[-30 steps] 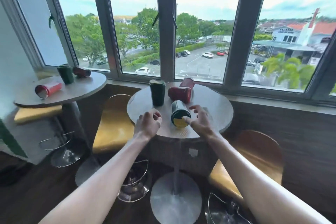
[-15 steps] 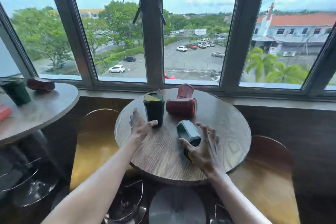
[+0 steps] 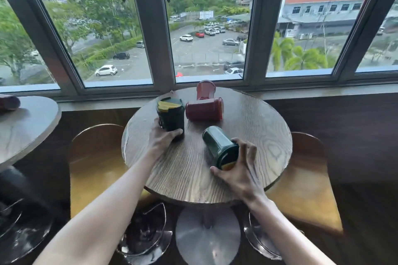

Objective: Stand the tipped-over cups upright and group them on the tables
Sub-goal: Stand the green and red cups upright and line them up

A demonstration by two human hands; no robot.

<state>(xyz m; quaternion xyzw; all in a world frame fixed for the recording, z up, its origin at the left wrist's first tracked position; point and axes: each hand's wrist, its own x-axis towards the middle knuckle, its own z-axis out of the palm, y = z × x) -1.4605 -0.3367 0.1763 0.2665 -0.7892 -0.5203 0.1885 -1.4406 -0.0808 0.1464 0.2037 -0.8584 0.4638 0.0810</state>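
On the round wooden table [image 3: 269,146] an upright dark green cup [image 3: 171,114] with a yellow lid stands at the left, and my left hand [image 3: 160,140] wraps its base. A second green cup [image 3: 218,147] lies on its side with its yellow lid toward me; my right hand [image 3: 239,170] grips its lid end. Behind them a red cup [image 3: 204,109] lies on its side, and another red cup [image 3: 205,89] lies tipped near the window.
A second round table [image 3: 25,127] sits at the left with a red cup [image 3: 8,103] lying at its far edge. Yellow-brown stools [image 3: 94,157] [image 3: 305,178] flank the near table. The window sill and frame run close behind the tables.
The view has come closer to the near table. My left hand has reached the upright green cup and closed around its base. My right hand has settled on the tipped green cup's lid end.
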